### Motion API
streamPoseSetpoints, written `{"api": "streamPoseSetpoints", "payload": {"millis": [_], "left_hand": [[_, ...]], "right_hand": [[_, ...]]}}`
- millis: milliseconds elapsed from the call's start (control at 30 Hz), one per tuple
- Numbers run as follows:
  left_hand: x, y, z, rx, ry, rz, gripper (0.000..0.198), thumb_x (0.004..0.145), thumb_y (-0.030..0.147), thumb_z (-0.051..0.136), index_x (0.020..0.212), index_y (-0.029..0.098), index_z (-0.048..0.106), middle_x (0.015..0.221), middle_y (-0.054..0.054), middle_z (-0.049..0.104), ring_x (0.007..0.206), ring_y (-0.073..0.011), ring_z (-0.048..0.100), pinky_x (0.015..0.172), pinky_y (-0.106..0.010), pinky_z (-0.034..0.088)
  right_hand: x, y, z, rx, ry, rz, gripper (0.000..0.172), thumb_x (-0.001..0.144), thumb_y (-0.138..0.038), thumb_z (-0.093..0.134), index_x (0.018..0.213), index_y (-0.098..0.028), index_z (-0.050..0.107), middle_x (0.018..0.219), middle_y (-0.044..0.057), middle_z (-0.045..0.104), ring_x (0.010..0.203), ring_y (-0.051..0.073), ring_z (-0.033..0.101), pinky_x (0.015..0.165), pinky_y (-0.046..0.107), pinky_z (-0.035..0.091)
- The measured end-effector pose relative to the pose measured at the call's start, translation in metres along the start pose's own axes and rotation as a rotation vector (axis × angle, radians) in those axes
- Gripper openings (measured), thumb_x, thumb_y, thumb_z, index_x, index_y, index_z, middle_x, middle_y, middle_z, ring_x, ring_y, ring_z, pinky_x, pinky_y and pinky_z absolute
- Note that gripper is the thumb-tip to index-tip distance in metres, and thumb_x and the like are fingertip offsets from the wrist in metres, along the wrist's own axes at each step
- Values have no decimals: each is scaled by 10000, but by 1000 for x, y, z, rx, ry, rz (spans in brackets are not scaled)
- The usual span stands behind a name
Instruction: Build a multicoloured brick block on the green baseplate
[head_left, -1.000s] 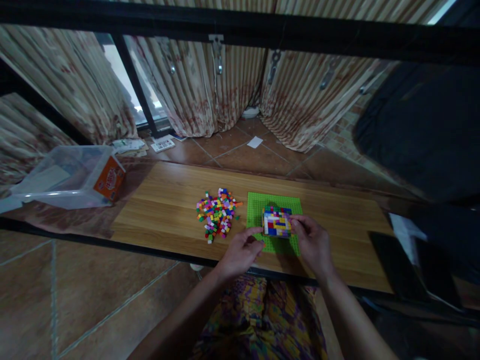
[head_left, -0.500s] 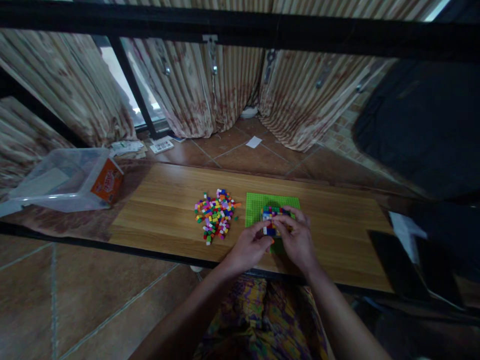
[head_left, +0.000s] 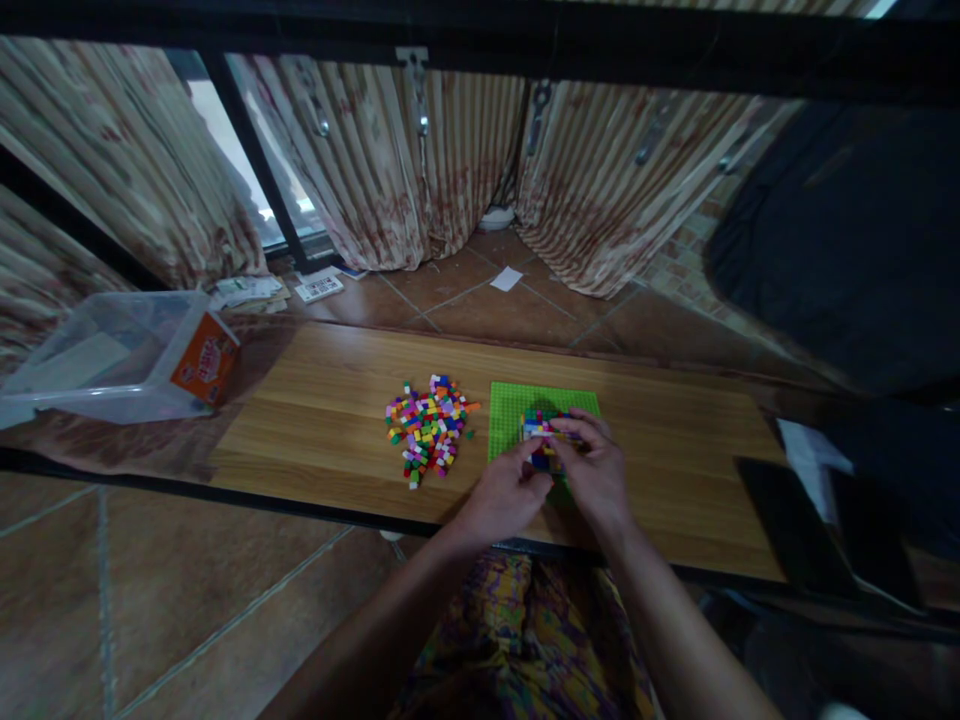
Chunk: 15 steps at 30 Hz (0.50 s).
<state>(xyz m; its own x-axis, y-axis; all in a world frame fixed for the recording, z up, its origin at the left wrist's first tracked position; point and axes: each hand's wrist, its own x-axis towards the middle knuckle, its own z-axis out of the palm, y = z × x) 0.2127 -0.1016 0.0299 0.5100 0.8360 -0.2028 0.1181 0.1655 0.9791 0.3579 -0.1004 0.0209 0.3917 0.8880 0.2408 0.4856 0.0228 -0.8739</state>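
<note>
A block of many-coloured toy bricks (head_left: pixel 536 417) sits over a bright green studded baseplate (head_left: pixel 506 405), partly covered by my hands. My right hand (head_left: pixel 596 470) curls round the right side of the brick block, its far fingers over the edge and thumb near the top. From the near left, my left hand (head_left: pixel 506 498) meets it, fingers bent and fingertips pressed together at the block's left front. Both hands' fingertips nearly touch above a whitish part of it. Whatever small piece lies between the left fingertips is hidden.
Left of the baseplate lies a loose heap of small coloured bricks (head_left: pixel 431 425) on the wooden board (head_left: pixel 315 420). A clear plastic box (head_left: pixel 127 360) with an orange label stands at far left. Dark flat objects (head_left: pixel 795 520) lie at the right end.
My fingertips have shifted slightly over the brick block, and the left thumb is tucked closer in. The view has tilted a little; the heap and baseplate stay put.
</note>
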Motion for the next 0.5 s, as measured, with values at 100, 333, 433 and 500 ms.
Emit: {"api": "streamPoseSetpoints", "payload": {"millis": [100, 333, 433, 500], "left_hand": [[0, -1, 1, 28, 9, 9, 545, 805, 197, 490, 1349, 192, 531, 616, 55, 492, 493, -78, 384, 464, -204, 273], [-2, 3, 2, 125, 22, 17, 558, 816, 205, 485, 1374, 199, 500, 619, 52, 504, 501, -87, 401, 472, -206, 281], [-2, 6, 3, 155, 33, 37, 517, 813, 190, 484, 1329, 186, 524, 627, 49, 510, 514, -88, 417, 482, -206, 290], [-1, 8, 3, 170, 30, 43, 477, 815, 186, 480, 1287, 179, 545, 626, 48, 512, 512, -88, 425, 484, -209, 290]], "right_hand": [[1, 0, 0, 16, 4, 14, 203, 751, -351, 657, 890, -235, 748, 1188, 88, 610, 1129, 242, 566, 1006, 450, 432], [2, -2, 2, 12, 29, 27, 193, 731, -345, 666, 856, -222, 746, 1165, 90, 613, 1112, 242, 575, 996, 444, 441], [2, -3, 2, 12, 23, 36, 196, 724, -341, 669, 858, -220, 745, 1169, 89, 607, 1116, 239, 574, 1010, 439, 432], [2, -4, 2, 9, 29, 43, 195, 717, -333, 667, 853, -216, 744, 1161, 91, 606, 1110, 239, 576, 1013, 435, 431]]}}
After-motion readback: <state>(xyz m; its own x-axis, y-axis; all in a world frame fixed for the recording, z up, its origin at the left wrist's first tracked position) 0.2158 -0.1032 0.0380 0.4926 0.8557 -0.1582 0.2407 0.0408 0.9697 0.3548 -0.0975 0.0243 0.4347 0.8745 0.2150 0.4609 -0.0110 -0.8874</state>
